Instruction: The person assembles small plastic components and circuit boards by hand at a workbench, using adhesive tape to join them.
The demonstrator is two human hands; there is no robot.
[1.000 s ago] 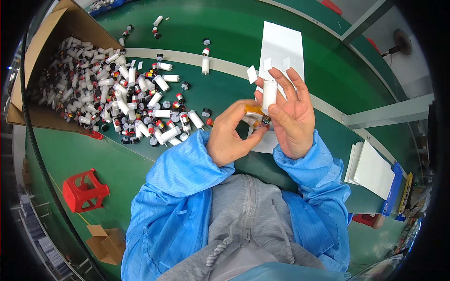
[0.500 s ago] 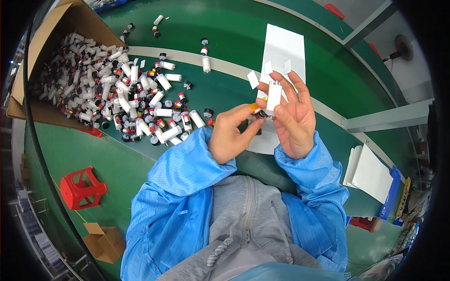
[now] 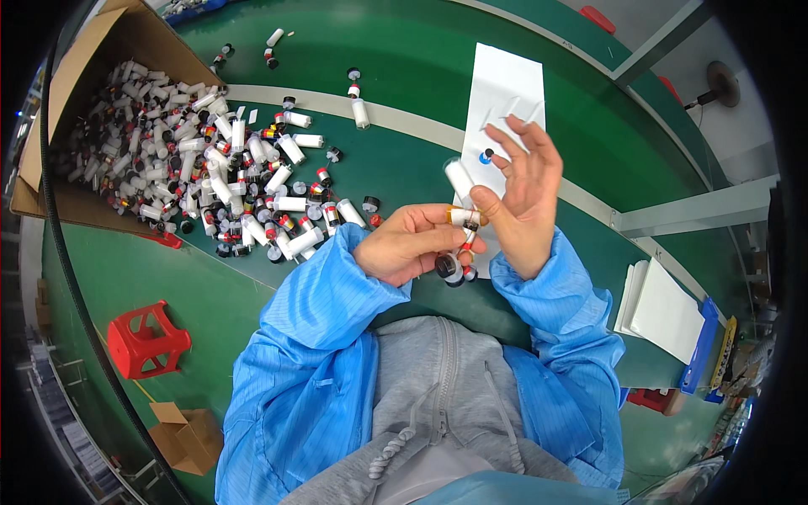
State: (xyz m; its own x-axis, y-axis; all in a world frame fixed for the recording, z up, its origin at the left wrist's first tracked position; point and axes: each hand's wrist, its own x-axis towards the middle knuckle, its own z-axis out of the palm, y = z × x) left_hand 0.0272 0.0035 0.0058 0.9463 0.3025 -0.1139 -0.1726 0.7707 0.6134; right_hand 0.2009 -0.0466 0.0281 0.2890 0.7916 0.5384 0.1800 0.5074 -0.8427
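Two bare hands work close together over a green worktable (image 3: pixel 396 160), both in blue sleeves.

Left hand (image 3: pixel 397 246): fingers nearly closed, thumb and forefinger pinching a small orange-banded piece (image 3: pixel 463 216). Just below these fingertips hang a black cap (image 3: pixel 446 266) and a red-and-white piece (image 3: pixel 469 273); cannot tell how they are held or joined.

Right hand (image 3: pixel 528 206): fingers raised and spread, slightly curled; thumb against or just beside the lower end of a white cylinder (image 3: pixel 459 178). Cylinder tilts, its top leaning to the person's left, its lower end just above the orange-banded piece. Cannot tell whether a finger behind it closes the grip. Pale tabs (image 3: pixel 509 106) show at the raised fingertips, blurred. A small black-and-blue part (image 3: pixel 486 157) sits beside the fingers; cannot tell whether it is held or lies on the white sheet (image 3: pixel 505 76), which stretches beneath and beyond the hands.

To the left, a cardboard box (image 3: pixel 164 46) lies on its side, a heap of cylinders and caps (image 3: pixel 206 160) spilling out onto the table. Beyond the left hand, a short row of loose parts (image 3: pixel 357 99): black, red-and-white, white.

At right, stacked white sheets (image 3: pixel 663 305) beside a blue tray (image 3: pixel 695 355). On the floor at left: red stool (image 3: pixel 139 347), smaller open carton (image 3: pixel 192 442).
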